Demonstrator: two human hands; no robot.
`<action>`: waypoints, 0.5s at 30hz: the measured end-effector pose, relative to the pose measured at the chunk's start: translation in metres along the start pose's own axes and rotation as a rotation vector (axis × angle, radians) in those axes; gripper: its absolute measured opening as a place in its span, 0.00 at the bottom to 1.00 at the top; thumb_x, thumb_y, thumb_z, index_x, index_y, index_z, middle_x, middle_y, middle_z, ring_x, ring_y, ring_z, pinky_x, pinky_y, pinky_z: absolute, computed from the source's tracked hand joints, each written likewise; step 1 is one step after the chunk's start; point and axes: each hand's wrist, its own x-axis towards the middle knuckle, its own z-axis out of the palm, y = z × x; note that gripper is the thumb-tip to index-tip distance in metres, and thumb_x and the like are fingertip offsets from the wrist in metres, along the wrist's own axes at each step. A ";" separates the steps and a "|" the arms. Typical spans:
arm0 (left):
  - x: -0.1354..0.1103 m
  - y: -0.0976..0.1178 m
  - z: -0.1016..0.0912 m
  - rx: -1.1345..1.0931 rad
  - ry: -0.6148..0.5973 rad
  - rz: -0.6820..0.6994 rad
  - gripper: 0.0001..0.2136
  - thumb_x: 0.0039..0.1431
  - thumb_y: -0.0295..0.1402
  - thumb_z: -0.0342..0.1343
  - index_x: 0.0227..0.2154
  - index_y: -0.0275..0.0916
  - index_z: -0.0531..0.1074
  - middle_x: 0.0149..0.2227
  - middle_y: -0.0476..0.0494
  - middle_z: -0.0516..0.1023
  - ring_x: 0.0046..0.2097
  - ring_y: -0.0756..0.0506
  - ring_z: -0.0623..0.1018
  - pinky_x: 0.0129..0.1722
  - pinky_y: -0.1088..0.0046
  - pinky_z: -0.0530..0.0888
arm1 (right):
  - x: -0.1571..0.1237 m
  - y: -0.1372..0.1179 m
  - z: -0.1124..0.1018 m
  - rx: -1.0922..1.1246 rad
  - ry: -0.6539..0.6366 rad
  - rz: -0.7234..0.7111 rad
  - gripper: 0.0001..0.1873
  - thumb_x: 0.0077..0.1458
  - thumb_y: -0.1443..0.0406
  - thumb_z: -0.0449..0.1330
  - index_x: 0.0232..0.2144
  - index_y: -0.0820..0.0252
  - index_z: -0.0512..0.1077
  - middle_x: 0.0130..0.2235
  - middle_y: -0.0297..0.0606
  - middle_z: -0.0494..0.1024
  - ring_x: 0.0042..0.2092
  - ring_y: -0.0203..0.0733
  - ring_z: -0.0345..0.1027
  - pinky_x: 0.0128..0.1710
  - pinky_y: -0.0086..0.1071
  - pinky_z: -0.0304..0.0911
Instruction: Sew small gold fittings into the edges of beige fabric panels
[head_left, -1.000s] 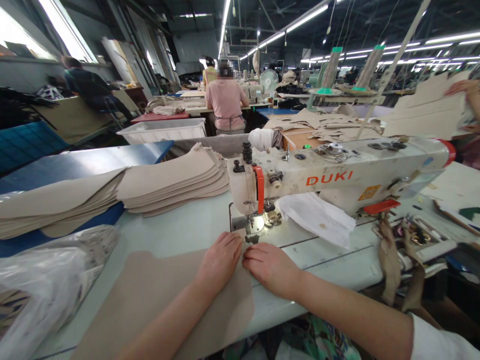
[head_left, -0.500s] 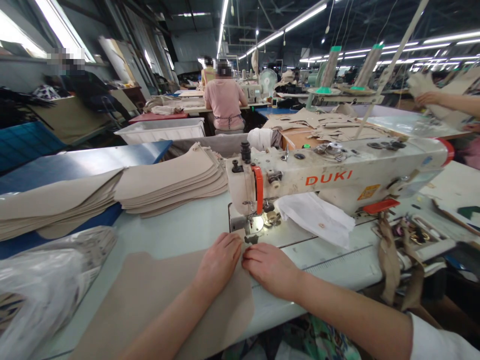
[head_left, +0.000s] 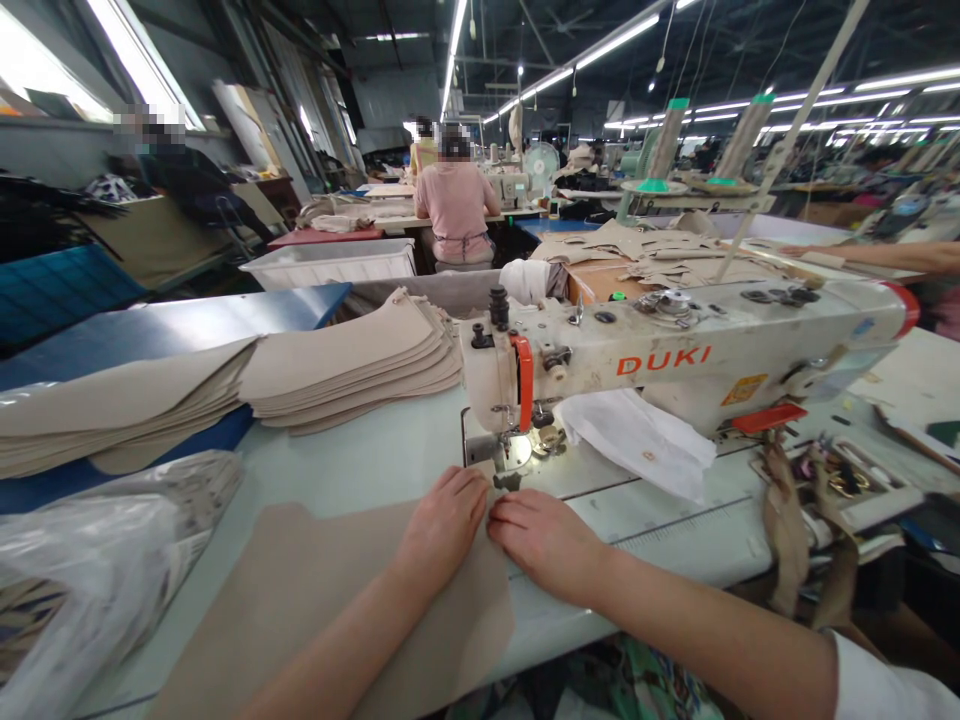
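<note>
A tan fabric piece lies flat on the pale sewing table, its far corner under the needle of the white DUKI sewing machine. My left hand rests palm down on the fabric just in front of the presser foot, fingers together and stretched forward. Beside it, my right hand lies on the fabric's right edge, fingers curled and pinching that edge at the fingertips.
Two stacks of tan cut pieces sit behind on the left over a blue table. A plastic bag lies at front left, a white cloth under the machine arm. A seated person works ahead; another person's arm shows far right.
My hands and the fabric have stayed put at the needle. The other person's arm at far right has lowered its tan pieces out of view. The camera shifted slightly.
</note>
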 end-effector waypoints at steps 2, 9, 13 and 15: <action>0.000 0.000 0.001 0.001 0.011 0.005 0.11 0.64 0.25 0.45 0.29 0.40 0.70 0.31 0.45 0.74 0.36 0.45 0.72 0.39 0.65 0.72 | 0.000 0.000 0.000 0.002 -0.002 0.006 0.05 0.59 0.69 0.55 0.36 0.64 0.71 0.41 0.42 0.75 0.46 0.42 0.65 0.48 0.35 0.63; -0.001 -0.001 0.002 -0.004 0.036 0.017 0.13 0.64 0.25 0.43 0.29 0.39 0.71 0.31 0.45 0.74 0.37 0.45 0.72 0.39 0.65 0.72 | 0.000 -0.001 0.002 0.005 0.015 0.015 0.05 0.59 0.69 0.56 0.35 0.64 0.71 0.40 0.41 0.76 0.45 0.42 0.65 0.48 0.35 0.63; 0.000 -0.001 0.001 -0.007 0.040 -0.001 0.14 0.65 0.25 0.42 0.29 0.39 0.71 0.31 0.45 0.75 0.37 0.45 0.72 0.39 0.65 0.72 | 0.000 0.000 0.004 0.007 0.025 0.011 0.05 0.59 0.69 0.55 0.36 0.64 0.71 0.40 0.42 0.76 0.45 0.42 0.65 0.48 0.35 0.63; -0.001 -0.001 0.002 -0.011 0.037 -0.008 0.14 0.65 0.25 0.42 0.28 0.39 0.71 0.31 0.45 0.74 0.36 0.45 0.72 0.38 0.65 0.72 | -0.001 0.000 0.004 0.013 0.026 0.015 0.05 0.59 0.69 0.55 0.36 0.64 0.71 0.40 0.42 0.76 0.45 0.42 0.65 0.48 0.35 0.63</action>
